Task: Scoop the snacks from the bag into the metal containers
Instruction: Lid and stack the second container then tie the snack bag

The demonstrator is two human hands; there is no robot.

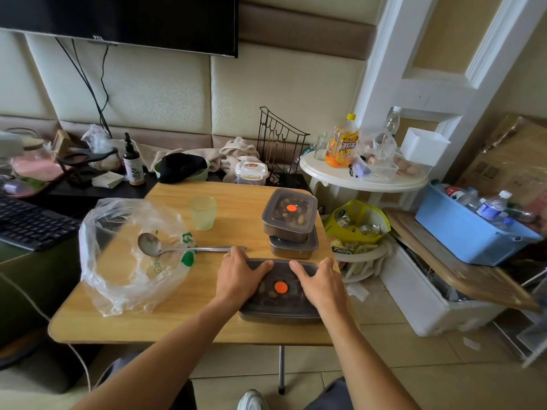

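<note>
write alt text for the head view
A left hand and right hand press the lid of a metal container on a table. Behind it two lidded containers are stacked; to the left a ladle lies on a clear bag, by a green cup.

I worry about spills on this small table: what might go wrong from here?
1. The near container, pressed by the left hand and right hand, sits at the front right corner of the table; a hard push might slide it off.
2. The top container sits skewed on the lower container, so a bump might topple it.
</note>
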